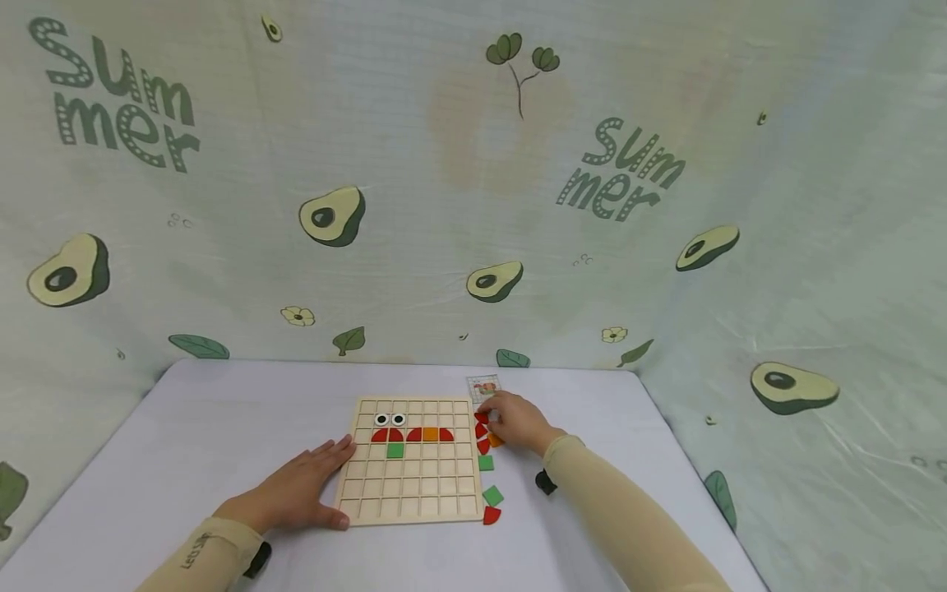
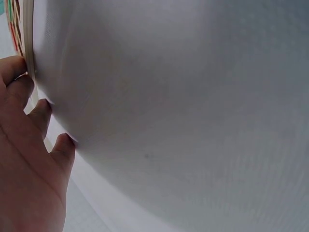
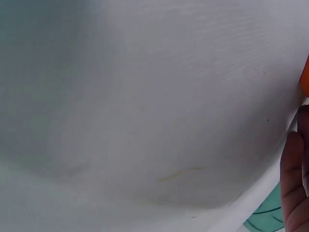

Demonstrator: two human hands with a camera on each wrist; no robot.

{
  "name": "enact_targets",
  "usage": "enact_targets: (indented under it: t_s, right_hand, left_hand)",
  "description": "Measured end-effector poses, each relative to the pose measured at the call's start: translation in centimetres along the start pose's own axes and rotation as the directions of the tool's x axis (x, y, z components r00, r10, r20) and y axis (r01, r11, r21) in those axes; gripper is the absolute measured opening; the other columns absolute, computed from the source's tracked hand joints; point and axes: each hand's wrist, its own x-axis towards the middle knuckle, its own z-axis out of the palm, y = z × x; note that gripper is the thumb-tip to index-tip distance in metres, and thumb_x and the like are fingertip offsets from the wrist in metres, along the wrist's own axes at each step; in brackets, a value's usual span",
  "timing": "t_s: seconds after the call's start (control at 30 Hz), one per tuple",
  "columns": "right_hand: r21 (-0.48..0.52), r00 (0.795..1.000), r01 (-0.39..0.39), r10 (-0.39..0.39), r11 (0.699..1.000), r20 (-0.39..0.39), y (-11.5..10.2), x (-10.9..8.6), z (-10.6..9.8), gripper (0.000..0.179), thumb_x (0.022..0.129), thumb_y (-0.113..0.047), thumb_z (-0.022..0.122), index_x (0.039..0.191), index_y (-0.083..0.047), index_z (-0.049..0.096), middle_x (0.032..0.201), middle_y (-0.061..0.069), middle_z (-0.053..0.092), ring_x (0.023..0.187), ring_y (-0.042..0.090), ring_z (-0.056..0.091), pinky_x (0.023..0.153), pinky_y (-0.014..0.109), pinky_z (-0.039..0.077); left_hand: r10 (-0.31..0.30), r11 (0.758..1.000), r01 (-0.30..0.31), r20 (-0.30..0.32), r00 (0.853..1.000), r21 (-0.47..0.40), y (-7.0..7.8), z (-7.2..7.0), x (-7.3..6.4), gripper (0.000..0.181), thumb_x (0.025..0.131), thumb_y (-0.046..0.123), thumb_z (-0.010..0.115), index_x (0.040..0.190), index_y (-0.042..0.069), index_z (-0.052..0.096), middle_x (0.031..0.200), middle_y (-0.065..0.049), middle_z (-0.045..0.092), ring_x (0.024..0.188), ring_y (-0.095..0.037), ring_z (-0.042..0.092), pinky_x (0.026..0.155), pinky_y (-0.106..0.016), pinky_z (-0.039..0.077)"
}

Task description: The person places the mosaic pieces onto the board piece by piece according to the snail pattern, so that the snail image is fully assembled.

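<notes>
A square wooden grid board (image 1: 414, 508) lies on the table. Two eye tiles (image 1: 390, 419) sit in its upper cells, above a row of red quarter-round tiles with an orange square (image 1: 431, 434) among them. Below that row is a green square tile (image 1: 395, 450). My left hand (image 1: 296, 487) rests at the board's left edge, thumb and fingers spread; the left wrist view shows its fingertips against the edge. Off the upper right side, my right hand (image 1: 520, 423) has its fingertips at a red tile (image 1: 482, 418). Whether they pinch it is too small to tell.
Loose tiles lie along the board's right side: red ones, an orange tile (image 1: 496, 441), green squares (image 1: 492, 496) and a red quarter-round (image 1: 491, 515). A small picture card (image 1: 482, 384) lies beyond the right hand. A patterned cloth (image 1: 414, 288) hangs behind the table.
</notes>
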Motion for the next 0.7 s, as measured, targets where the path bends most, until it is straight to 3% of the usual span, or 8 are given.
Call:
enact_targets:
  t_s: [0.4,0.7]
  right_hand:
    - [0.023,1.000,0.008,-0.008,1.000,-0.023,0.11,-0.05,0.18,0.027,0.089,-0.014,0.070,0.115,-0.016,0.074,0.122,0.003,0.064,0.104,0.020,0.058,0.097,0.041,0.052]
    - [0.048,1.000,0.005,-0.003,0.999,-0.028,0.38,-0.30,0.01,0.026,0.088,-0.014,0.072,0.114,-0.014,0.074,0.106,-0.003,0.062,0.083,0.015,0.053,0.075,0.029,0.051]
  left_hand:
    - [0.029,1.000,-0.029,0.000,1.000,-0.002,0.11,-0.14,-0.09,0.117,0.061,0.060,0.087,0.150,0.001,0.040,0.159,-0.015,0.031,0.144,-0.042,0.029,0.115,-0.063,0.023]
    - [0.023,1.000,-0.023,-0.001,1.000,-0.003,0.18,-0.19,-0.06,0.117,0.060,0.060,0.087,0.150,0.001,0.041,0.159,-0.015,0.031,0.144,-0.041,0.028,0.115,-0.063,0.023]
